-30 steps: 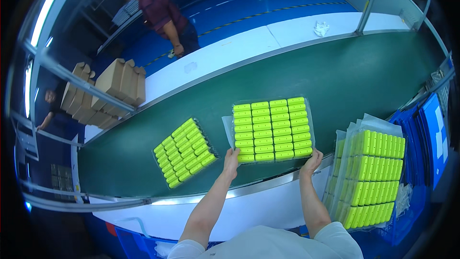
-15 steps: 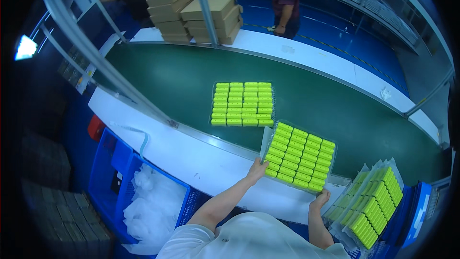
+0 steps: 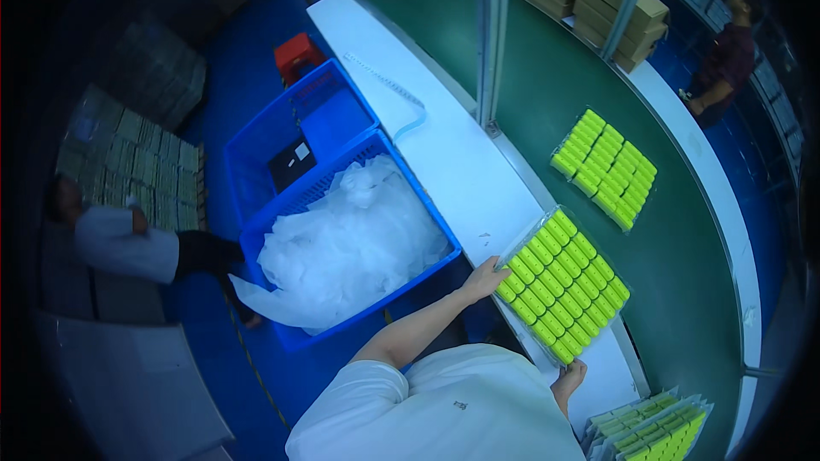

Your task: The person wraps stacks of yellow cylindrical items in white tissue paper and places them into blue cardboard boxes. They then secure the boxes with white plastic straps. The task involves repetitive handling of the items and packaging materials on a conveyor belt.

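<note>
A clear tray of bright yellow-green blocks (image 3: pixel 564 286), set in tight rows, is held between my two hands over the white ledge and the belt's near edge. My left hand (image 3: pixel 487 278) grips its left corner, fingers closed on the rim. At the tray's near corner, my right hand (image 3: pixel 569 377) has its fingers curled on the edge, partly hidden. Farther off, a second tray of the same blocks (image 3: pixel 605 167) lies on the green conveyor belt (image 3: pixel 547 68). By my right side leans a stack of filled trays (image 3: pixel 653 431) with pale sheets between them.
Left of the white ledge (image 3: pixel 427 128) stands a blue crate (image 3: pixel 295 337) heaped with thin white sheets (image 3: pixel 350 239). Another blue crate and a red stool (image 3: pixel 299 55) are beyond it. A metal post (image 3: pixel 491 34) rises beside the belt. Cardboard boxes (image 3: pixel 615 13) and two people are farther off.
My view has swung left, bringing the blue crate and a person at the left into fuller sight. Both hands still hold the tray.
</note>
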